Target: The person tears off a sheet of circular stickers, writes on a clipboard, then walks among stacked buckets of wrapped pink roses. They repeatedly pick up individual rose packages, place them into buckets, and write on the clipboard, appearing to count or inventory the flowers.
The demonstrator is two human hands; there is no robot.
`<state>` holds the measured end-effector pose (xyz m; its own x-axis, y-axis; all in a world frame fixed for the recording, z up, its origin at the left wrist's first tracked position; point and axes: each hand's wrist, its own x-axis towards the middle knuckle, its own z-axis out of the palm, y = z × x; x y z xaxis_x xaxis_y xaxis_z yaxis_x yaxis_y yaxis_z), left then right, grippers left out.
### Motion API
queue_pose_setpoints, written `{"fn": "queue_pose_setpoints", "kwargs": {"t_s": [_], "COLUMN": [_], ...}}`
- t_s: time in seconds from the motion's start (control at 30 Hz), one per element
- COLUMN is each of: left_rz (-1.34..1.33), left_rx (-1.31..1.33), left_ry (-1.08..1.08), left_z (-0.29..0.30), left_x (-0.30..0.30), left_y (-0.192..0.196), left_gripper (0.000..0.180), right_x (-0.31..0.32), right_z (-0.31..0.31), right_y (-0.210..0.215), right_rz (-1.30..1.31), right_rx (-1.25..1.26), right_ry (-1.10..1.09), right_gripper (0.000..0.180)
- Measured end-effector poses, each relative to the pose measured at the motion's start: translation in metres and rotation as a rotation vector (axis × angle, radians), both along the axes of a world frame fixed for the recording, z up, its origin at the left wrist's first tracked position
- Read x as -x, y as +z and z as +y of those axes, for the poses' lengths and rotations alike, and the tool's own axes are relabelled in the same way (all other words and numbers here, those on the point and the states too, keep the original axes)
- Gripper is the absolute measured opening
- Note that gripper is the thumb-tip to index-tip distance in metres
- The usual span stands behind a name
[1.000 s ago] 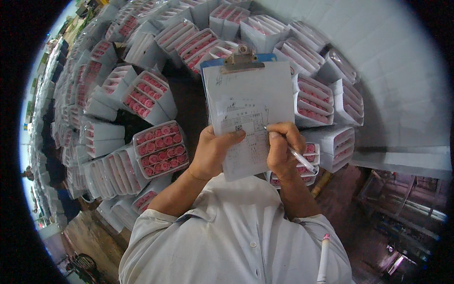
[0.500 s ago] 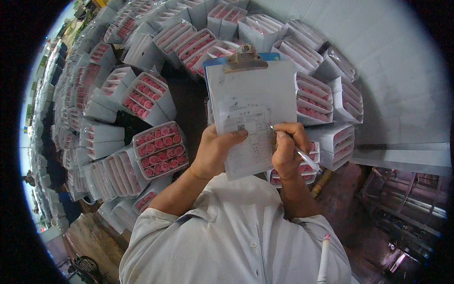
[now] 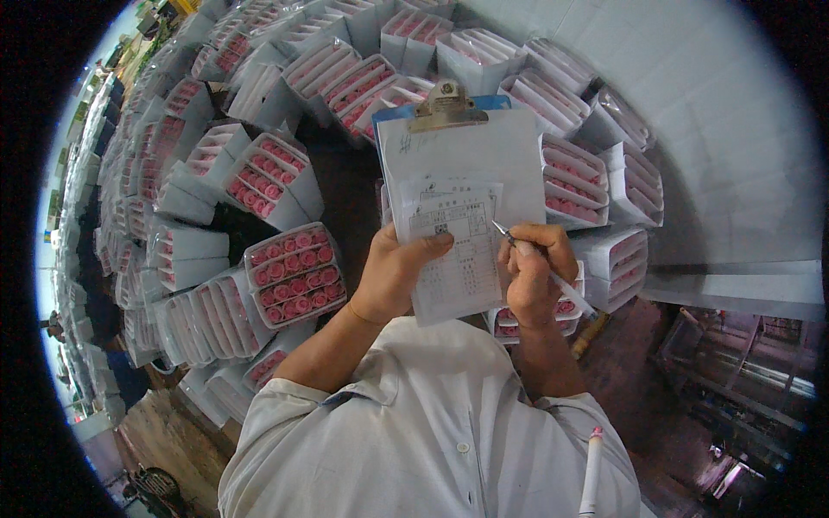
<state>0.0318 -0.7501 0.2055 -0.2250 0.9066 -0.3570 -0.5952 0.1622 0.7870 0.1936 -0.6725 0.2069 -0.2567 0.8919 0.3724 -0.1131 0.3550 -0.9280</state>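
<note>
In front of my chest is a clipboard (image 3: 499, 103) with a blue backing and a metal clip at its top. White sheets lie on it, and a smaller printed form (image 3: 471, 268) rests over them at the lower part. My left hand (image 3: 393, 272) grips the lower left edge, thumb across the form and the other fingers hidden behind. My right hand (image 3: 537, 268) is closed round a pen (image 3: 570, 293) with a white barrel. The pen's metal tip sits close to the form's right edge; whether it touches the paper I cannot tell.
Bunches of pink roses (image 3: 294, 272) in white wrapping stand packed on the floor to the left, ahead and right. A pale wall (image 3: 734, 147) rises at the right, with a metal rack (image 3: 743, 371) below it. A white stick with a pink end (image 3: 592, 470) shows before my shirt.
My right hand has shifted slightly to the right, and the pen's tip has moved up a little. My left hand keeps its grip on the clipboard.
</note>
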Motion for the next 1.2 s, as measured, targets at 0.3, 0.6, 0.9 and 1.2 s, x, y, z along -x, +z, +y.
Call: {"fn": "queue_pose_setpoints", "kwargs": {"t_s": [0.3,0.6,0.9,1.2], "left_rz": [0.101,0.052,0.014,0.081], "left_rx": [0.081,0.038,0.065,0.098], "left_ry": [-0.008,-0.027,0.013,0.048], "left_z": [-0.002,-0.007,-0.005,-0.007], "left_x": [0.004,0.006,0.008,0.012], "left_y": [0.001,-0.006,-0.012,-0.005], "left_gripper": [0.031,0.040,0.042,0.040], "right_x": [0.009,0.011,0.013,0.015], "right_z": [-0.009,-0.011,-0.006,0.000], "right_y": [-0.010,-0.024,-0.023,-0.019], "right_rz": [-0.215,-0.159,-0.200,-0.137], "right_rx": [-0.362,-0.216,-0.063,0.025], "right_ry": [-0.040,0.032,0.088,0.044], "right_gripper": [0.016,0.017,0.019,0.011]}}
